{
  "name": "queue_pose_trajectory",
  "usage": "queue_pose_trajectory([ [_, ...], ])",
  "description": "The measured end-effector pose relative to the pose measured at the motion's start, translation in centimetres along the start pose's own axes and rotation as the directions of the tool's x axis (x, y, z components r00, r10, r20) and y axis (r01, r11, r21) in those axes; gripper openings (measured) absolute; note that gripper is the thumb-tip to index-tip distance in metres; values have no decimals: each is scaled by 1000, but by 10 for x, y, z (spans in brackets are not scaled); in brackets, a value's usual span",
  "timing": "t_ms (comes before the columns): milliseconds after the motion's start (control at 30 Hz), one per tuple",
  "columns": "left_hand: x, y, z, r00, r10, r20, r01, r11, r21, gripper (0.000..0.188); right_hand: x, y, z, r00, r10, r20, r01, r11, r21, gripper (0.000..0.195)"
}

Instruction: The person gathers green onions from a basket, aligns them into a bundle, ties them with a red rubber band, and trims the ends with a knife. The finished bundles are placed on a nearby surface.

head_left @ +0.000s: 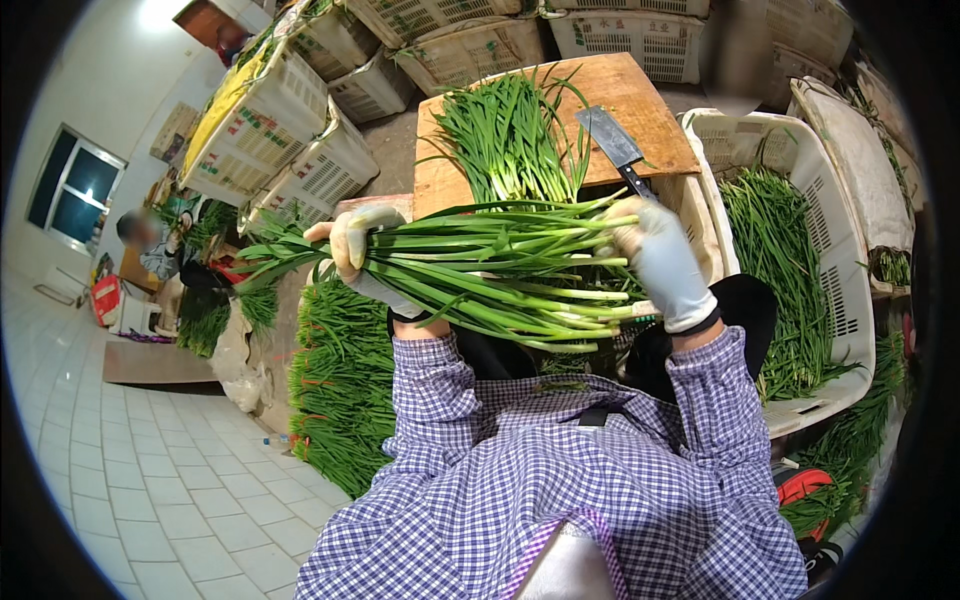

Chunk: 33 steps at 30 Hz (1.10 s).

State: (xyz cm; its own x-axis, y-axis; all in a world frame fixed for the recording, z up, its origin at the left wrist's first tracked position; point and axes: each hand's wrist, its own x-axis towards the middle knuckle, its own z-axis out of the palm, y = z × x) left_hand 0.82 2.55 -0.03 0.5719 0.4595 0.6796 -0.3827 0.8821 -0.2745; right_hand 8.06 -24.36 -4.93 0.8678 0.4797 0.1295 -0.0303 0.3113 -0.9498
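Across my lap hangs a bunch of green garlic chives [487, 262], pale stem ends to the right. My gloved left hand [360, 251] grips it near the leafy end. My gloved right hand [656, 251] is at the stem ends, its fingertips around the upper stems; part of its grip is hidden. Just beyond, a pile of loose chives [510, 135] lies on a wooden board [442, 187]. A cleaver [613, 142] with a black handle rests on the board, its handle end close behind my right hand.
To the right stands a white plastic crate [855, 277] of loose chives. Banded chive bundles [337, 375] are stacked at my left on the floor. More crates [315, 157] stand beyond the board. Another person [157, 247] sits at the far left among chives.
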Motion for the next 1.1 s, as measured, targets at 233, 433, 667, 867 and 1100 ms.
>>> queue_pose_trajectory([
  [233,2,9,6,997,39,68,-42,998,51,27,-13,-12,-51,979,-137,-154,49,879,-474,29],
  [433,0,1,-1,995,-93,43,89,993,79,28,-16,-27,21,997,-13,73,18,998,-63,45],
  [667,-7,5,4,999,-43,-25,45,994,95,36,-13,-10,20,1000,21,-13,-15,937,348,38],
  [867,-6,18,3,998,20,62,-23,998,56,35,-1,-11,-39,965,-44,-257,150,901,408,23],
  [1100,-9,31,-18,994,64,88,-63,998,-8,45,-1,-3,-12,991,-5,132,21,992,-123,47],
])
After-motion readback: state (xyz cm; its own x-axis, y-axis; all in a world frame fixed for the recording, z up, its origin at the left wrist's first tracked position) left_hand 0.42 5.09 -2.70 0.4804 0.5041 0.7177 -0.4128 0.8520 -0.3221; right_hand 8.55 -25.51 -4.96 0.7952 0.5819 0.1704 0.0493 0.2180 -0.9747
